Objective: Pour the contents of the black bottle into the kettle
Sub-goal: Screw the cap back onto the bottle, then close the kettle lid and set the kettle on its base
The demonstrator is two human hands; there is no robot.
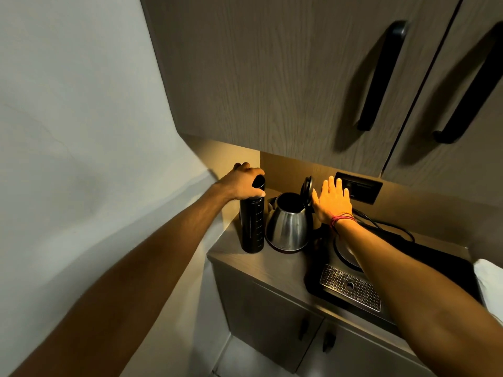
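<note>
On the grey-brown wood-grain counter [275,270] the shiny steel kettle [287,229] stands lid-up, just right of the tall black cylindrical bottle [252,224]. Our left hand [241,183] clamps the bottle's top, so we lift straight, then tilt over the opening. Our right hand [334,202], fingers spread, holding nothing, rests by the raised black lid [307,187].

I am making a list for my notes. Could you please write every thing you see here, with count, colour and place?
bottle: 1, black, upright on the counter, left of the kettle
kettle: 1, silver, lid open, middle of the counter
counter: 1, grey-brown, below the cupboards
tray: 1, black, right of the kettle
drip grate: 1, metal, on the tray's front
cable: 1, black, behind the tray
wall socket: 1, black, back wall
cupboard handles: 2, black, upper doors
left hand: grip on the bottle's top
right hand: open, at the lid
</note>
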